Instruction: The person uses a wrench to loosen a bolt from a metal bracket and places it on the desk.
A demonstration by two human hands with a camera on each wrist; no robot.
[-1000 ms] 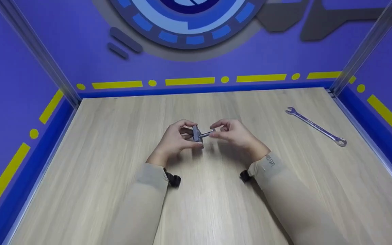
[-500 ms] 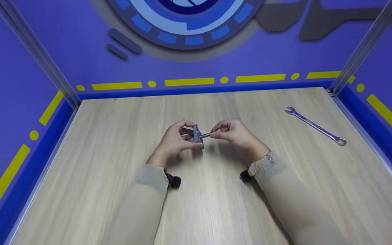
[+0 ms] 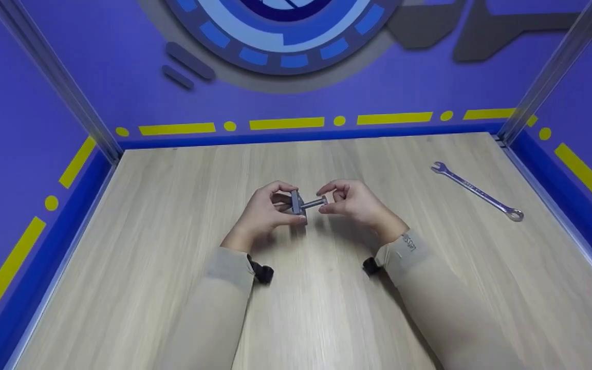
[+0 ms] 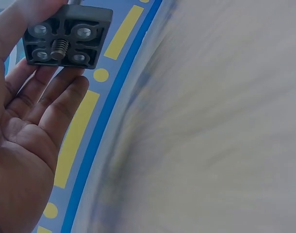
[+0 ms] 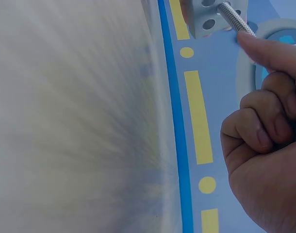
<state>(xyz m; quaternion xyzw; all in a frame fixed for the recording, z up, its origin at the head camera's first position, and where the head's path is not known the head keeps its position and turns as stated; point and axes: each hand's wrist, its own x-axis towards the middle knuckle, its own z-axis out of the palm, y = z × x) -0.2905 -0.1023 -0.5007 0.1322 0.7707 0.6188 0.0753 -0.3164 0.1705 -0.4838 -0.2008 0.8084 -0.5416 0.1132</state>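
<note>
My left hand holds a square grey plate by its edges, thumb on one side and fingers on the other. The left wrist view shows the ribbed back of the plate, with several holes and a threaded bolt end sticking out of its middle. On the right side of the plate the bolt runs out towards my right hand. The thumb and forefinger of that hand stand apart, above and below the bolt head; its other fingers are curled in. In the right wrist view a digit overlaps the threaded bolt.
A combination wrench lies on the right of the wooden tabletop. Blue panels with yellow marks enclose the table at the back and sides. Metal posts stand at the back corners.
The right thumb and forefinger, pinched at the bolt's end half a second ago, have spread apart, and the bolt head now shows between them. The left hand and plate have stayed in place.
</note>
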